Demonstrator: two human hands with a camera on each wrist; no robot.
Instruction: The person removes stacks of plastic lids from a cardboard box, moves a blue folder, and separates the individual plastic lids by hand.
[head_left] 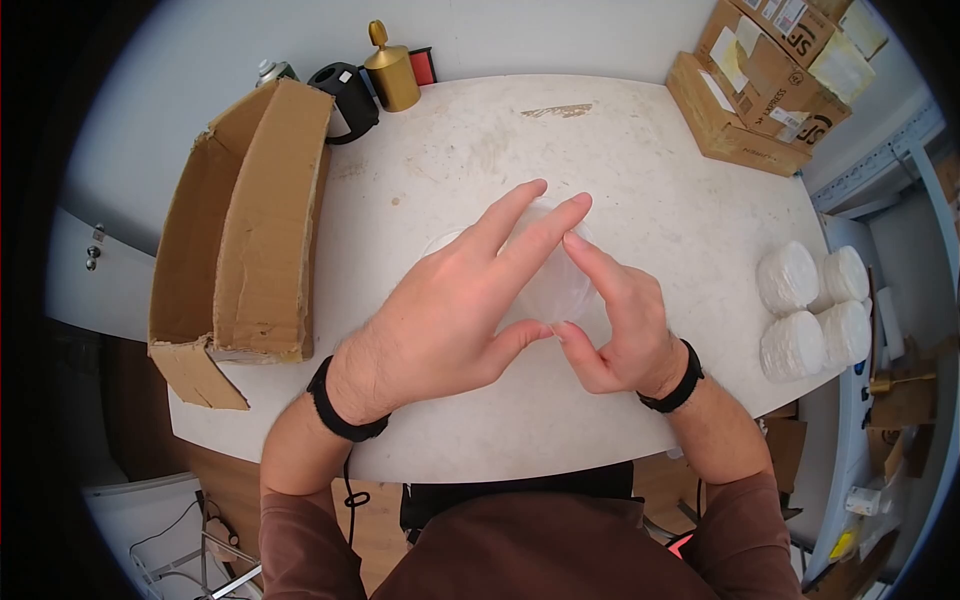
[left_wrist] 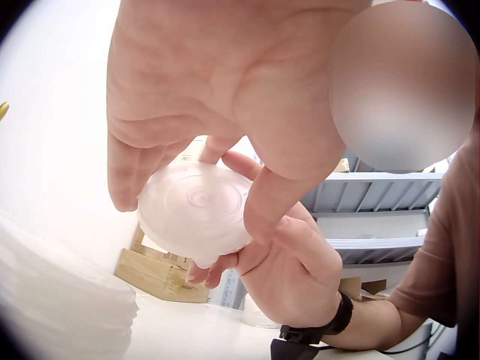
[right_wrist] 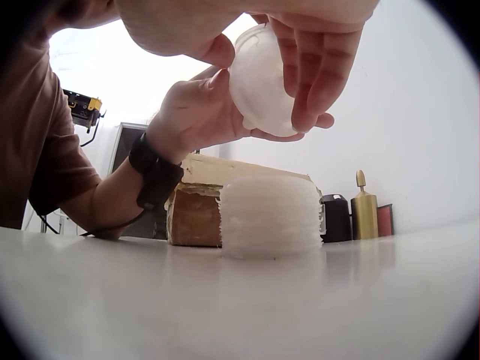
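Observation:
A round translucent plastic lid (head_left: pixel 556 285) with a small edge tab (left_wrist: pixel 202 262) is held up between both hands, above the table. My left hand (head_left: pixel 430 315) grips it from the left, thumb at the near rim and fingers reaching over the far side. On the opposite side my right hand (head_left: pixel 628 330) pinches the rim, and the two thumb tips nearly meet. Below the hands stands a stack of similar lids (right_wrist: pixel 270 217), mostly hidden by the left hand in the head view.
An open cardboard box (head_left: pixel 270 220) stands on the left of the white table (head_left: pixel 480 430). Behind it are a black container (head_left: pixel 345 100) and a gold canister (head_left: pixel 393 80). Several wrapped white stacks (head_left: pixel 790 345) sit at the right edge, with cardboard boxes (head_left: pixel 760 100) at the back right.

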